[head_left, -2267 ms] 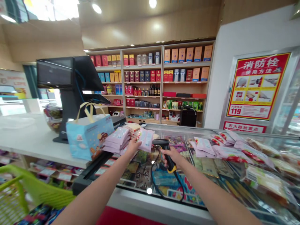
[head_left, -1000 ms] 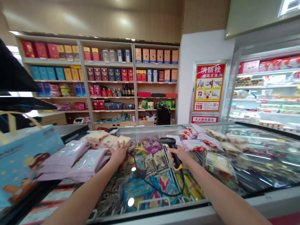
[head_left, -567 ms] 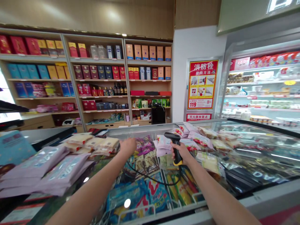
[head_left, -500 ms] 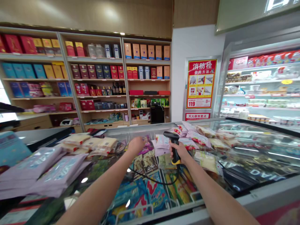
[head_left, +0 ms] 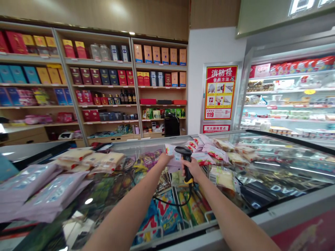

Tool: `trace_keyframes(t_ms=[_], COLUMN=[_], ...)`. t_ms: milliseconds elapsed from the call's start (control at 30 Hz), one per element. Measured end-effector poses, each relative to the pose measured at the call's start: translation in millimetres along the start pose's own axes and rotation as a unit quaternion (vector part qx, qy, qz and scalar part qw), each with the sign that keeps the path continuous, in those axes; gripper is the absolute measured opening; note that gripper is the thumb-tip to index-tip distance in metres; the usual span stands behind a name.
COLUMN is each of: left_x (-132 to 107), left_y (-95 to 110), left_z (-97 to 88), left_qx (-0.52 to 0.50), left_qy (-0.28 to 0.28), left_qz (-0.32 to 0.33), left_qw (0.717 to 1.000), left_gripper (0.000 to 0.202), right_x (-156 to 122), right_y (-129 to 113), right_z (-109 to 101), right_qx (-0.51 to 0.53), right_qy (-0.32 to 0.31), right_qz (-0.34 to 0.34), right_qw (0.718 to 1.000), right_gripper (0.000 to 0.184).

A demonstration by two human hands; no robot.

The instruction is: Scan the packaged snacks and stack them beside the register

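Observation:
My right hand (head_left: 193,169) is wrapped round the handle of a black barcode scanner (head_left: 184,154) with a yellow band, held upright over the glass freezer lid (head_left: 274,164); its black cord loops down below my wrist. My left hand (head_left: 164,160) reaches to a pink-and-white snack packet (head_left: 172,156) just left of the scanner head, fingers on the packet's edge. More pink and clear packets (head_left: 209,153) lie in a row on the glass to the right.
Stacks of lilac packets (head_left: 39,190) and beige packets (head_left: 89,158) sit on the glass at left. Shelves of boxed goods (head_left: 104,76) fill the back wall. A red fire-hydrant poster (head_left: 220,92) and an open chiller (head_left: 290,94) stand at right.
My left hand left the packets on the left, crossed the glass to the right and now touches a pink packet beside the scanner. The view has swung right; the blue bag is out of sight.

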State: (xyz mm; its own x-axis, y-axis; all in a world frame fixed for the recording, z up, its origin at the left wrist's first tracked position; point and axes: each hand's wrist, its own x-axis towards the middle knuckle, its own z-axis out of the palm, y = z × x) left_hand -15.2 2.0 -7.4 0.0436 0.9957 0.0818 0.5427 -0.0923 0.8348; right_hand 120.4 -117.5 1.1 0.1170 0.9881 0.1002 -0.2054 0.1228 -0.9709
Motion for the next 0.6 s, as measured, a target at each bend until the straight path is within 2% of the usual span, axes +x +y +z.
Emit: trace_keyframes(t_ms=[67, 133, 167, 233, 367, 467, 533, 600], left_x=[-6.2, -10.5, -11.5, -10.6, -3.4, 1.2, 4.0, 7.3], left_y=[-18.4, -33.8, -38.9, -42.9, -34.6, -29.8, -31.0, -34.7], left_z=[-4.1, -7.1, -7.4, -4.3, 13.6, 24.7, 25.3, 20.4], left_qx=[-0.155, -0.304, -0.353, -0.425, -0.49, -0.506, -0.503, -0.481], left_qy=[0.066, 0.124, 0.132, 0.106, 0.012, -0.016, 0.02, 0.096], left_qz=[0.009, 0.011, 0.006, -0.006, -0.003, 0.031, 0.051, 0.056], left_qw=[0.986, 0.944, 0.926, 0.899, 0.871, 0.862, 0.862, 0.87], left_gripper=[0.026, 0.022, 0.022, 0.025, 0.034, 0.037, 0.032, 0.025], right_x=[-0.1, -0.7, -1.0, -1.7, -2.6, -3.4, -4.2, -4.8], right_y=[2.0, 3.8, 4.5, 5.3, 5.5, 5.2, 5.1, 5.3], right_z=[-0.2, -0.4, -0.4, -0.2, 0.7, 0.9, 0.7, 0.1], right_qx=[-0.003, -0.006, -0.007, -0.012, -0.018, -0.017, -0.021, -0.026], right_qy=[-0.008, -0.02, -0.026, -0.039, -0.047, -0.041, -0.035, -0.031], right_qz=[0.002, 0.005, 0.008, 0.014, 0.017, 0.021, 0.023, 0.022], right_qw=[1.0, 1.0, 1.0, 0.999, 0.999, 0.999, 0.999, 0.999], right_gripper=[0.039, 0.04, 0.04, 0.04, 0.042, 0.043, 0.042, 0.041])
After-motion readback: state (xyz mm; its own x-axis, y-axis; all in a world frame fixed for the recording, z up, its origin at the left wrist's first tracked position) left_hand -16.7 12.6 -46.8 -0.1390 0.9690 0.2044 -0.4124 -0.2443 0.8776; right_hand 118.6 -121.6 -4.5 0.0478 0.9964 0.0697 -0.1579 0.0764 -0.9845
